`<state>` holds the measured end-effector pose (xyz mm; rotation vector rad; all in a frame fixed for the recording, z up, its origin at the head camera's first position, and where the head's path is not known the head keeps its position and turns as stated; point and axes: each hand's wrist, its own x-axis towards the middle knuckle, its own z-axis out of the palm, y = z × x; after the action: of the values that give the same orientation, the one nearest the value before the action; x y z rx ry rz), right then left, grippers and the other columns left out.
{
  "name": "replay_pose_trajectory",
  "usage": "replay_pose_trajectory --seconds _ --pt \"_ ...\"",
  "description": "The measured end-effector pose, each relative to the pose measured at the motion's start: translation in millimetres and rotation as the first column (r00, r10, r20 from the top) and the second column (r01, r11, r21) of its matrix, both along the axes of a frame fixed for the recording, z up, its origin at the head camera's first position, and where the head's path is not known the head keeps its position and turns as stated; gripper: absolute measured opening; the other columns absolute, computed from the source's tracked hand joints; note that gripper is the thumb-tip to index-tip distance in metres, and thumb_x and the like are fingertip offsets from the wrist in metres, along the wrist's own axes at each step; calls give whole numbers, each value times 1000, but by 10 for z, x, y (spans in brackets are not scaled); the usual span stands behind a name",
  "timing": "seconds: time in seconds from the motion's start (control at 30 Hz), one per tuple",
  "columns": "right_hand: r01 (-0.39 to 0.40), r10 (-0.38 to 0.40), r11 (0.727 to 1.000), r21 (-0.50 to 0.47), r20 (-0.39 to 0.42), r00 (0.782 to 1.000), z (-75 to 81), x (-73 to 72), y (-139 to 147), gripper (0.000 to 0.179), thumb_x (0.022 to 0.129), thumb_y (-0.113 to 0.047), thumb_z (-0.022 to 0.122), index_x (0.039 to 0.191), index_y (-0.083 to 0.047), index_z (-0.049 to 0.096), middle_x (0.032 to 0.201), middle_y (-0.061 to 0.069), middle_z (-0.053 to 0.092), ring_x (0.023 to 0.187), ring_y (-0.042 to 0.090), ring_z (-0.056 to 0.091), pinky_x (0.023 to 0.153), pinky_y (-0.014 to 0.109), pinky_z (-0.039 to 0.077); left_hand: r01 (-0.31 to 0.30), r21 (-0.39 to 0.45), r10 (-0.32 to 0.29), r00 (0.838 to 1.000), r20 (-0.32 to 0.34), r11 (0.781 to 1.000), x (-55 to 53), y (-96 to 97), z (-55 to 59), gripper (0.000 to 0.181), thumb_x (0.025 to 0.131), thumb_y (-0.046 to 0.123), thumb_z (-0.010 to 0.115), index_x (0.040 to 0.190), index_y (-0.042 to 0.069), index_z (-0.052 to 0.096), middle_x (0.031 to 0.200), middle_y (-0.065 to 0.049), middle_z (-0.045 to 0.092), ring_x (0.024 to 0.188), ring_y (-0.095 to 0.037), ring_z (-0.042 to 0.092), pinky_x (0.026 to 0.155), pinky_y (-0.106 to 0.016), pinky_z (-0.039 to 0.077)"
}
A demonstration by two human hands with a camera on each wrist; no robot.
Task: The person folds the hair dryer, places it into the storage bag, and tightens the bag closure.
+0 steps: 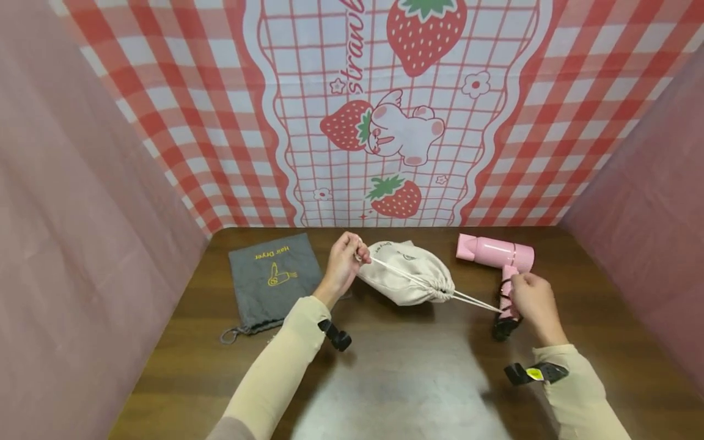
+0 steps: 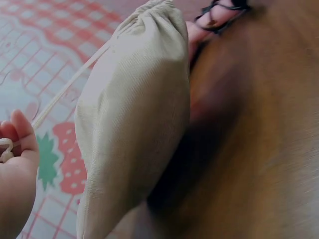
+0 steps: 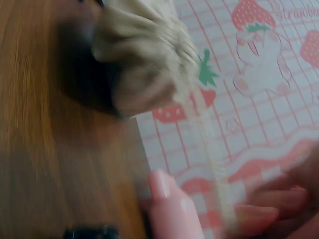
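Note:
A cream drawstring bag (image 1: 409,272) with a gathered, cinched mouth hangs between both hands, bulging with contents that are hidden inside. My left hand (image 1: 346,260) pinches one end of its white drawstring (image 1: 396,269), and a knot of cord shows at the fingers in the left wrist view. Out to the right, my right hand (image 1: 532,302) grips the other end of the cord, which runs taut from the bag's mouth. That hand overlaps the handle of a pink hair dryer (image 1: 495,252) in the head view. The right wrist view is blurred.
At the left lies a flat grey drawstring pouch (image 1: 275,278) printed "Hair Dryer", its cord loop towards the front. The hair dryer's black cable (image 1: 503,330) is wound round its handle. A strawberry-print checked cloth (image 1: 379,122) stands behind the wooden table (image 1: 385,379), with pink curtains at both sides.

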<state>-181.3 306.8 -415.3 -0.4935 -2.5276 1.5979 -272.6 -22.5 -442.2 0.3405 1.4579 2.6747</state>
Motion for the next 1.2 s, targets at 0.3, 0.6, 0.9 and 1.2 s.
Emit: replay_pose_trajectory --seconds 0.3,0.6,0.9,1.2 --pt "-345 332 939 2 264 906 -145 87 167 31 100 -19 32 72 -9 41 54 -6 39 44 5 33 44 23 37 79 -222 -75 997 30 972 180 -7 -243 26 105 7 34 81 10 41 67 0 45 63 -11 45 61 -24 46" --pt "-733 762 647 -208 169 625 -206 -16 -30 36 102 -12 37 84 19 33 56 -5 41 42 3 34 41 21 31 -27 -157 44 994 103 987 101 -143 -344 27 105 7 34 80 10 42 70 -1 50 67 -11 52 68 -26 52" --pt "-463 456 881 100 89 886 -217 -356 -165 35 102 -16 38 69 -5 41 55 -4 41 44 7 38 42 24 35 -146 -104 157 981 112 984 -121 -147 -296 28 106 8 33 80 10 42 72 -2 52 68 -12 55 71 -27 54" --pt "-259 260 940 222 24 965 -130 -518 -88 38 101 -20 37 65 -8 43 55 -4 43 45 10 40 45 28 39 -87 -222 116 986 121 971 -5 -158 -286 26 105 8 35 81 7 44 71 -2 55 67 -12 57 73 -31 57"
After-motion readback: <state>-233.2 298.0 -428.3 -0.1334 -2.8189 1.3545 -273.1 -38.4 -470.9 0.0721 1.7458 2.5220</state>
